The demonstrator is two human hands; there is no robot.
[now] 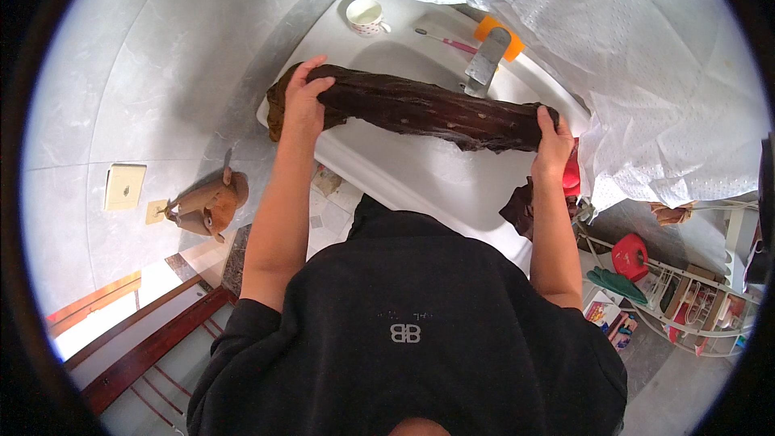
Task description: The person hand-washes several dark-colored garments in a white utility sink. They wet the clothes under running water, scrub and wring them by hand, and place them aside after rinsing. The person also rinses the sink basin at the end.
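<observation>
Between my hands a wet, dark brown cloth is stretched out across the white washbasin. My left hand grips its left end, where a lighter olive-brown part hangs over the basin's left rim. On the other end, my right hand holds the cloth with the thumb on top. Behind the cloth rises a metal faucet with an orange piece around its base. Below my right wrist, another dark brown cloth lies over the basin's edge beside a red object, partly hidden by my arm.
A dotted white mug and a pink toothbrush rest on the basin's back ledge. A white patterned curtain hangs behind and to the right. At right stands a white wire rack with several items. A brown plush item hangs on the left wall.
</observation>
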